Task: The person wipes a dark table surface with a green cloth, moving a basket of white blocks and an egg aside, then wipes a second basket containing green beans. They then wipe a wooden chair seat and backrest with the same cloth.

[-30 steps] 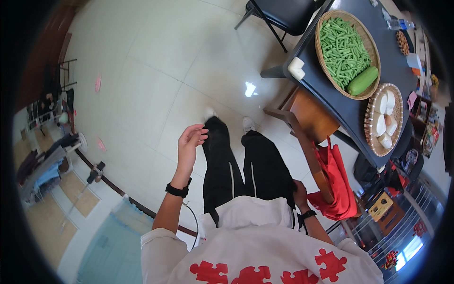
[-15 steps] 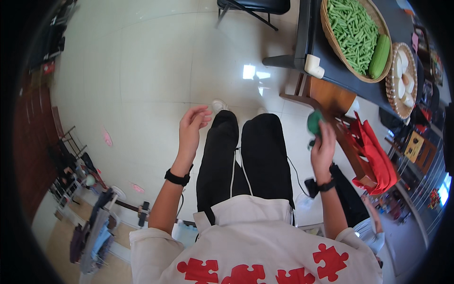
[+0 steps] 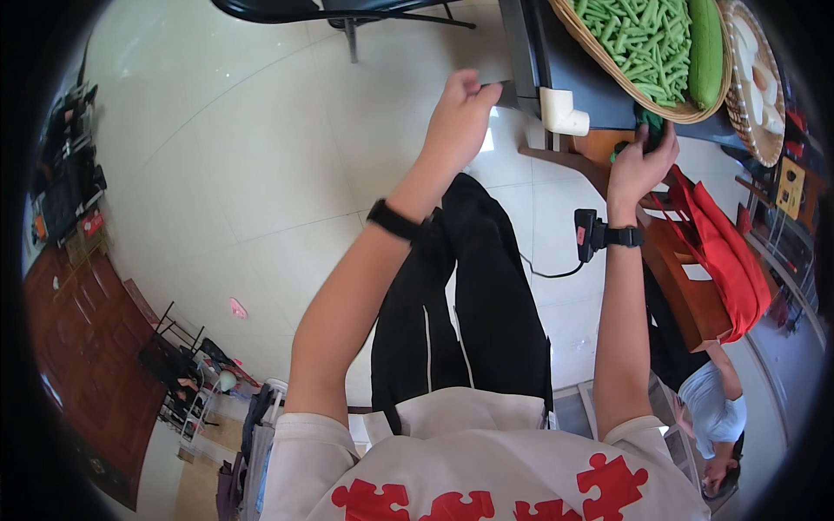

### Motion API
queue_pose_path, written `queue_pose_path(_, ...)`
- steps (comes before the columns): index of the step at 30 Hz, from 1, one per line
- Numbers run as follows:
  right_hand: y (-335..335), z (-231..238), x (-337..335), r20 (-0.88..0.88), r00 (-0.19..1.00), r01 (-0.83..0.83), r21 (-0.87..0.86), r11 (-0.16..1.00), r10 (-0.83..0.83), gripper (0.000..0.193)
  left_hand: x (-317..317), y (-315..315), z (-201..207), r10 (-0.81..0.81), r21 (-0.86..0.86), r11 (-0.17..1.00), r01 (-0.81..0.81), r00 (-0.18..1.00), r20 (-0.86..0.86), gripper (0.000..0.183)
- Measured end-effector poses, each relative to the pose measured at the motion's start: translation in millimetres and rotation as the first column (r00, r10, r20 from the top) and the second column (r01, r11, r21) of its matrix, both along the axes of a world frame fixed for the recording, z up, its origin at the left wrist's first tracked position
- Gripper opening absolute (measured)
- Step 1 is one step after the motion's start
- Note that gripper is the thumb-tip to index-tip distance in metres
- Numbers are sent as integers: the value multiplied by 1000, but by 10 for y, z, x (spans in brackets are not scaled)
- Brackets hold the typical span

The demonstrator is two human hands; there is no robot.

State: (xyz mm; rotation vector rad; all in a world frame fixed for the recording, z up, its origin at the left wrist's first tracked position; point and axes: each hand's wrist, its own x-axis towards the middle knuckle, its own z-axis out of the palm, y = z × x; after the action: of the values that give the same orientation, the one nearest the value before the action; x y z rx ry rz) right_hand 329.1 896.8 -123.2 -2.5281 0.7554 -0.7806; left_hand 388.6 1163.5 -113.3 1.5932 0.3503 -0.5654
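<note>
My right hand (image 3: 643,167) is closed on a dark green object (image 3: 648,122) at the near edge of the dark table (image 3: 599,106). The object's kind cannot be made out; part of it is covered by my fingers and the basket rim. Just beyond it stands a woven basket (image 3: 599,62) holding cut green beans (image 3: 638,43) and a long green gourd (image 3: 705,54). My left hand (image 3: 465,113) hovers over the floor beside the table's left side, fingers half bent and apart, with nothing visible in them. A cream elbow pipe fitting (image 3: 563,113) sits on the table corner between my hands.
A second basket (image 3: 737,87) with whitish pieces stands right of the beans. Below the table edge is a wooden chair (image 3: 686,300) with a red bag (image 3: 725,260) on it. A black folding chair (image 3: 347,16) stands ahead. Another person (image 3: 712,417) is at the lower right.
I have come closer to the table. My left hand has moved up and right toward its side; my right hand has carried the green object up to the table edge by the bean basket.
</note>
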Motion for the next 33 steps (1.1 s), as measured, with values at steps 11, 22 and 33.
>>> queue_pose_path(11,416,220,-75,-153,959,-239,11,971,238,42,750,-1201,-396,3,166,985,-44,972,236,84)
queue_pose_path(22,234,319,28,-125,962,-235,83,968,244,45,527,-1128,-629,-377,596,795,112,861,341,27)
queue_pose_path(33,-881,164,272,6,987,161,37,986,-161,42,441,-810,-1099,-630,778,628,16,596,497,38)
